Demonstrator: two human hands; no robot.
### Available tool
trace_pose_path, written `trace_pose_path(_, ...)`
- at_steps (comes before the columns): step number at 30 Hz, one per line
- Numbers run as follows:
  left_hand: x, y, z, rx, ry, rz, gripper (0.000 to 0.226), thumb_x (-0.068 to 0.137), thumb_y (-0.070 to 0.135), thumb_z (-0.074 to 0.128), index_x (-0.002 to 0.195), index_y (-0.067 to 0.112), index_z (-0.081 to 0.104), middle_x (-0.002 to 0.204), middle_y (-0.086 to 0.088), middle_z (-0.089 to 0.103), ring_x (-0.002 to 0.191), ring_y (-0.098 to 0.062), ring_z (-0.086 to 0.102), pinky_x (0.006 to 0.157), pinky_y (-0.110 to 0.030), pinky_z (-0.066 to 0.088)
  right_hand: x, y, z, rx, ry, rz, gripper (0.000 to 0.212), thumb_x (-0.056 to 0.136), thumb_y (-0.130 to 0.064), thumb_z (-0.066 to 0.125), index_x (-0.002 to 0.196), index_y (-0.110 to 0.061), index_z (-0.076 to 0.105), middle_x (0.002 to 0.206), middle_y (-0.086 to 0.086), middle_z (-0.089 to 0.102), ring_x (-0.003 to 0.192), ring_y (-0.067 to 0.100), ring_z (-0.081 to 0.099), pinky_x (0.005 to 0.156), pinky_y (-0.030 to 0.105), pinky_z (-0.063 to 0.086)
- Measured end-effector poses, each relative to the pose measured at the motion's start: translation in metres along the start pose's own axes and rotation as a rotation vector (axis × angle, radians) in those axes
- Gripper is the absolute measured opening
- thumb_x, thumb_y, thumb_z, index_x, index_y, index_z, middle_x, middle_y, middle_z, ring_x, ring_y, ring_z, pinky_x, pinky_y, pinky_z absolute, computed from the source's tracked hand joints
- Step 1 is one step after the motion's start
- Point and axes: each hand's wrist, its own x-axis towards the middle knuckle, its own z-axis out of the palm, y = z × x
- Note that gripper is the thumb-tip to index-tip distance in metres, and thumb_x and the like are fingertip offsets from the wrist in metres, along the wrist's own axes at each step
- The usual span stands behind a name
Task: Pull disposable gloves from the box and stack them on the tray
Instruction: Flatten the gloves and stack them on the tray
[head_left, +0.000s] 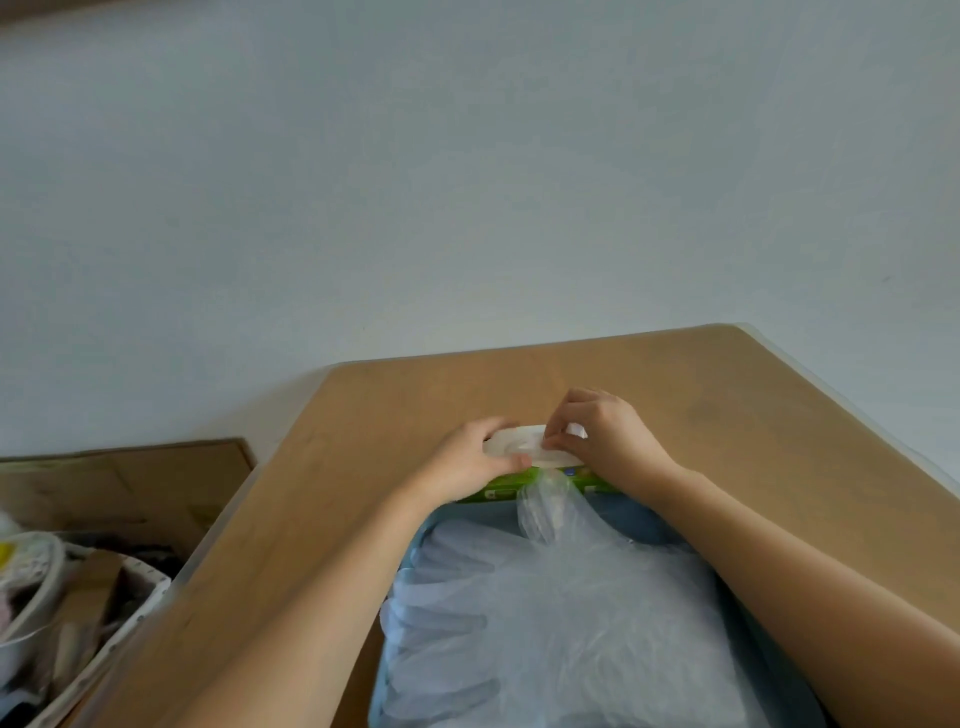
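Two hands at the dispenser, drawing out the next glove

Left hand (467, 467) curls thumb and fingers round the near end of the green box (498, 486), gripping its white plastic oval top (514, 448) to steady it on the brown wooden table (415, 395). Right hand (602, 441) has thumb and fingertips closed in a pinch over the opening, on a pale tuft (576, 431) that is probably the next glove, though I cannot tell for certain. One clear crinkled plastic glove (545, 509) trails from the box front onto the heap of translucent gloves (545, 623) filling the blue plastic tray (457, 519) just in front of the box. The next move likely calls for a straight upward pull while the box is held down, then laying the glove flat on the heap.
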Motion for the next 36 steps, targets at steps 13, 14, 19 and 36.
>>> trace_pose_path(13,0.02,0.008,0.006,-0.293,0.211,-0.12,0.011,0.084,0.025,0.073,0.079,0.015,0.068,0.087,0.002,0.068,0.081,-0.012,0.058,0.068,-0.023,0.045,-0.003,0.015,-0.004,0.042,-0.047,0.01,0.007,0.084,-0.013,0.07,0.081,-0.007,0.071,0.092,-0.004,0.057,0.076,0.015,0.053,0.071,0.022,0.037)
trace_pose_path(14,0.02,0.007,0.005,-0.315,0.211,-0.123,0.013,0.084,0.024,0.073,0.076,0.016,0.067,0.085,0.003,0.067,0.081,-0.012,0.058,0.069,-0.024,0.044,-0.002,0.014,-0.003,0.1,-0.023,0.062,0.006,0.084,-0.012,0.07,0.082,-0.007,0.071,0.09,-0.004,0.058,0.075,0.014,0.054,0.071,0.021,0.038)
trace_pose_path(19,0.021,0.005,0.005,-0.356,0.202,-0.127,0.012,0.088,0.021,0.067,0.078,0.015,0.065,0.085,0.001,0.065,0.083,-0.014,0.056,0.074,-0.026,0.043,-0.002,0.013,-0.014,0.599,0.049,0.413,0.01,0.089,-0.013,0.065,0.081,-0.007,0.067,0.084,0.003,0.063,0.066,0.016,0.059,0.064,0.016,0.046)
trace_pose_path(36,0.022,0.039,0.02,-0.393,0.276,0.034,0.026,0.078,0.03,0.078,0.091,0.009,0.071,0.089,0.006,0.07,0.083,-0.005,0.062,0.073,-0.019,0.047,0.002,-0.001,-0.018,0.853,0.112,0.445,0.015,0.089,-0.008,0.064,0.075,-0.008,0.068,0.073,0.008,0.068,0.069,0.018,0.064,0.073,0.031,0.057)
